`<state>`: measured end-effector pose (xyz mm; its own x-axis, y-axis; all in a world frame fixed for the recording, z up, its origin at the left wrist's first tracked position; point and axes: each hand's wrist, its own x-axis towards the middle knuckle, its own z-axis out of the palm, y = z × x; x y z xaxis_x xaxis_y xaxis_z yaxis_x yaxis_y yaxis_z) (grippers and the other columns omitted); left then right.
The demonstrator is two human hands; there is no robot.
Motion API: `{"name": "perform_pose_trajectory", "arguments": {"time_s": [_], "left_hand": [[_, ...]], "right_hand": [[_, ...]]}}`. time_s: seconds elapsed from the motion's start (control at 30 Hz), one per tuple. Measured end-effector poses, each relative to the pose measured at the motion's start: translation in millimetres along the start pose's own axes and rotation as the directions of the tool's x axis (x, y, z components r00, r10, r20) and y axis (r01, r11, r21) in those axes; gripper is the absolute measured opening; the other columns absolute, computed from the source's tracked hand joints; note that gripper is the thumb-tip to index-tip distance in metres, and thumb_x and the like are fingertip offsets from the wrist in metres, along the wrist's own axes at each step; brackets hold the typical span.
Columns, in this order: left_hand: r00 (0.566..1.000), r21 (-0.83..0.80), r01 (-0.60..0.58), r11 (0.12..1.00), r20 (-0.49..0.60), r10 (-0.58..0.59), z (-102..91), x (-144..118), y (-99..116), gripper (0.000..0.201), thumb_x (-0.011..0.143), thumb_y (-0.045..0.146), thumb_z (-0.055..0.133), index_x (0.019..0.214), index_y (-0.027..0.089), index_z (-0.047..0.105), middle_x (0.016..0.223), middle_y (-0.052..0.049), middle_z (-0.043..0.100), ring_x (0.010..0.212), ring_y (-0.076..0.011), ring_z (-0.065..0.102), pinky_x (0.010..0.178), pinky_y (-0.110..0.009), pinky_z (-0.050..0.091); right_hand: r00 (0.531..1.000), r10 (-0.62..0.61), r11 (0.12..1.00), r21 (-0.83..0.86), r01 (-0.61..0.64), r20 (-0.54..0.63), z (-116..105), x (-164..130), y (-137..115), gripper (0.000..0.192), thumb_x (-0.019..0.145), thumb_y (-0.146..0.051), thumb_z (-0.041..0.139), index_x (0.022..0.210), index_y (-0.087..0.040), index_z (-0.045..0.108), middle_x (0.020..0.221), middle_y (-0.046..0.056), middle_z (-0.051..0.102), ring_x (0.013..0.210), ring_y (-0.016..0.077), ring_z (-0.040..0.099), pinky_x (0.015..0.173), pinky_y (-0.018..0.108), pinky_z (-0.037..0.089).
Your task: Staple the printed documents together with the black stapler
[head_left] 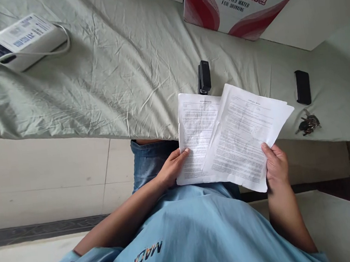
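Note:
Printed paper sheets (197, 124) are pinched at their left edge by my left hand (175, 165), thumb on top. My right hand (276, 163) grips the right edge of more printed sheets (241, 140), whose fanned corners show more than one page. The right-hand sheets overlap the left-hand ones, and both lie tilted above my lap at the edge of the cloth-covered surface. Just beyond the top edge of the papers stands a black stapler (204, 77), its near end close to the sheets. Neither hand touches it.
A green cloth (109, 71) covers the surface. On it are a white power bank (21, 41) with a cable at far left, a Wahaha water carton (237, 7) at the back, a black phone-like object (302, 87) and a bunch of keys (308, 124) at right.

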<state>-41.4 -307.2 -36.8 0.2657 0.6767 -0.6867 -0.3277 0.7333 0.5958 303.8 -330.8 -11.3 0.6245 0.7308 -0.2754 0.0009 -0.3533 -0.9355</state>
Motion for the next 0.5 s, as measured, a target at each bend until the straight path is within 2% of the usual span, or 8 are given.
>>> {"name": "perform_pose_trajectory", "arguments": {"time_s": [0.17, 0.27, 0.37, 0.5], "left_hand": [[0.999, 0.043, -0.005, 0.999, 0.052, 0.003, -1.8, -1, 1, 0.080, 0.062, 0.092, 0.091, 0.093, 0.018, 0.086, 0.086, -0.009, 0.084, 0.083, -0.0262, 0.075, 0.079, -0.034, 0.059], [1.000, 0.096, -0.018, 0.995, 0.023, 0.016, -7.1, 1, -3, 0.080, 0.067, 0.096, 0.085, 0.088, 0.019, 0.086, 0.075, -0.007, 0.079, 0.079, -0.0253, 0.072, 0.075, -0.033, 0.057], [1.000, 0.103, -0.021, 0.994, -0.019, 0.023, -12.5, 4, -7, 0.076, 0.070, 0.095, 0.083, 0.087, 0.021, 0.085, 0.072, -0.007, 0.076, 0.082, -0.0270, 0.072, 0.073, -0.033, 0.055], [0.999, 0.068, -0.003, 0.998, -0.044, 0.006, -15.8, 6, -6, 0.075, 0.074, 0.091, 0.082, 0.101, 0.021, 0.086, 0.079, -0.008, 0.079, 0.092, -0.0304, 0.074, 0.077, -0.035, 0.057]], "right_hand": [[0.984, -0.007, 0.996, -0.086, 0.023, 0.180, 24, -4, -3, 0.049, 0.072, -0.066, 0.097, 0.093, -0.024, 0.084, 0.088, 0.004, 0.084, 0.079, 0.0241, 0.074, 0.077, 0.040, 0.060], [0.967, -0.023, 0.990, -0.130, 0.058, 0.255, 38, -4, -2, 0.051, 0.074, -0.071, 0.095, 0.093, -0.025, 0.084, 0.085, 0.003, 0.083, 0.079, 0.0243, 0.073, 0.076, 0.040, 0.059], [0.947, -0.029, 0.983, -0.160, 0.084, 0.319, 47, -3, -3, 0.051, 0.077, -0.073, 0.092, 0.094, -0.025, 0.084, 0.085, 0.003, 0.083, 0.079, 0.0241, 0.072, 0.077, 0.039, 0.059], [0.923, -0.017, 0.974, -0.203, 0.103, 0.384, 53, -1, -6, 0.051, 0.081, -0.075, 0.089, 0.090, -0.025, 0.082, 0.087, 0.004, 0.083, 0.077, 0.0227, 0.070, 0.072, 0.037, 0.056]]}}
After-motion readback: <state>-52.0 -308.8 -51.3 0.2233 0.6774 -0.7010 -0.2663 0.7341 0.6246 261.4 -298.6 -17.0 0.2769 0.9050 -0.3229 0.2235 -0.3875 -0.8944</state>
